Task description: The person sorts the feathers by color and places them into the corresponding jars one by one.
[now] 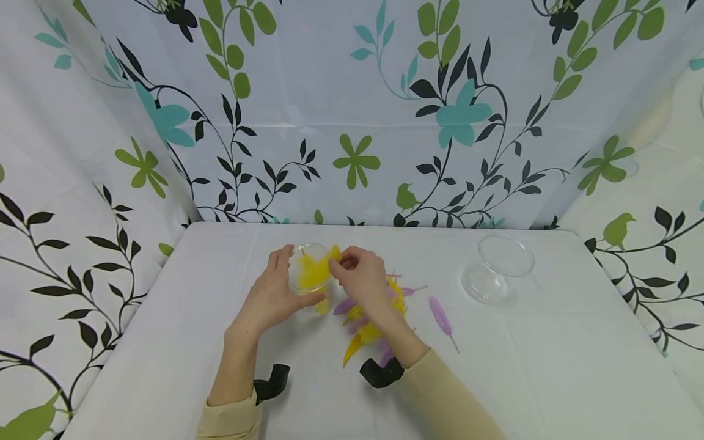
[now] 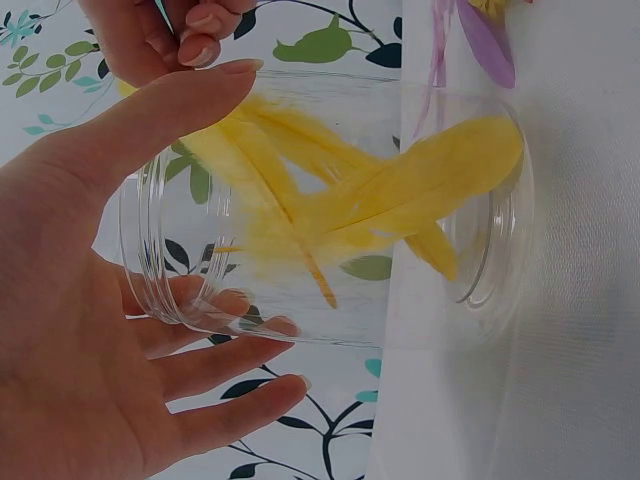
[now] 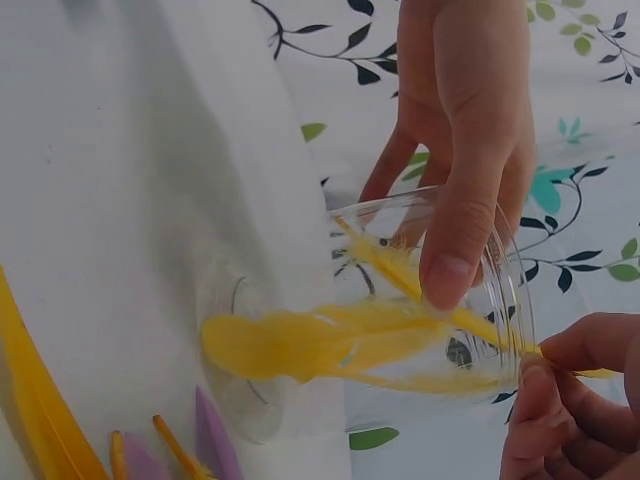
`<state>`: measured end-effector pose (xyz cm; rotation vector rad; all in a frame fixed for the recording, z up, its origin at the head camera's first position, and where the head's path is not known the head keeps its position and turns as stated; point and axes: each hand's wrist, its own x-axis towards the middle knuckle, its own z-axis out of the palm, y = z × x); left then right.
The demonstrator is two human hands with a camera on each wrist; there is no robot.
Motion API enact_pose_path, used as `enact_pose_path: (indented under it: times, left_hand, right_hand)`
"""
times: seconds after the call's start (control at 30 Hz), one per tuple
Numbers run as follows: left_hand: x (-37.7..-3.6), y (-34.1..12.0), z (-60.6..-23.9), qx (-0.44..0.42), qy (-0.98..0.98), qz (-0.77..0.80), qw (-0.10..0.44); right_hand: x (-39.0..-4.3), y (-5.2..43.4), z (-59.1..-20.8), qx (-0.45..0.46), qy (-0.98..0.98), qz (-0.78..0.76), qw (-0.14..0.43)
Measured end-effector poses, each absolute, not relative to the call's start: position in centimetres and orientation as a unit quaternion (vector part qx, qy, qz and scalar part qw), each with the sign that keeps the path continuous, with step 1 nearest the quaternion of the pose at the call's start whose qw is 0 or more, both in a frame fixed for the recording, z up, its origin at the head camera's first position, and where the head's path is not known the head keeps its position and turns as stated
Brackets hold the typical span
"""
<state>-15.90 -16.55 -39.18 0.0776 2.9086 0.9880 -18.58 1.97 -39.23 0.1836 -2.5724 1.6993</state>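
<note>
A clear jar (image 2: 370,325) stands on the white table with several yellow feathers (image 2: 420,180) inside it. My left hand (image 1: 271,299) holds the jar near its mouth, the thumb on the near side and the fingers round the far side. At the rim, my right hand (image 1: 362,275) pinches a yellow feather (image 3: 480,325) between thumb and fingertips, and part of that feather reaches down into the jar. Beneath the right forearm lies a loose pile of yellow and purple feathers (image 1: 370,333), partly hidden by the wrist.
One purple feather (image 1: 441,315) lies apart, right of the pile. A second clear jar (image 1: 486,284) stands farther right on the table (image 1: 550,366). Black straps (image 1: 272,383) show at both wrists. Behind the table hangs a leaf-patterned curtain (image 1: 308,122).
</note>
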Motion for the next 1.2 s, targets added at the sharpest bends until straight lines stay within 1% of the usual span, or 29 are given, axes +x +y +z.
enact_pose_path:
  times: [0.2,0.4,0.53,0.67,0.87,1.03,1.2]
  left_hand:
    - [-15.9,-16.6,-39.2,0.029,0.947,0.319,0.03]
    - [-16.0,-16.5,-39.2,0.026,0.948,0.316,0.034]
    - [-16.0,-16.4,-39.1,0.025,0.948,0.315,0.04]
    - [-16.0,-16.4,-39.1,0.025,0.95,0.31,0.04]
    - [-16.1,-16.5,-39.4,0.03,0.951,0.307,0.036]
    - [-16.1,-16.5,-39.4,0.03,0.95,0.308,0.033]
    - [-16.2,-16.4,-39.3,0.032,0.95,0.308,0.032]
  right_hand:
    - [-18.4,2.1,-39.5,0.051,-0.84,0.539,0.014]
    - [-17.8,3.4,-39.7,0.048,-0.84,0.54,-0.034]
    - [-17.6,5.0,-39.8,0.033,-0.831,0.553,-0.053]
    - [-17.5,6.8,-40.2,0.02,-0.828,0.558,-0.046]
    - [-17.3,9.3,-41.2,0.006,-0.831,0.556,-0.015]
    - [-16.9,11.2,-42.0,-0.019,-0.836,0.547,-0.033]
    - [-16.3,13.2,-42.9,-0.012,-0.852,0.521,-0.053]
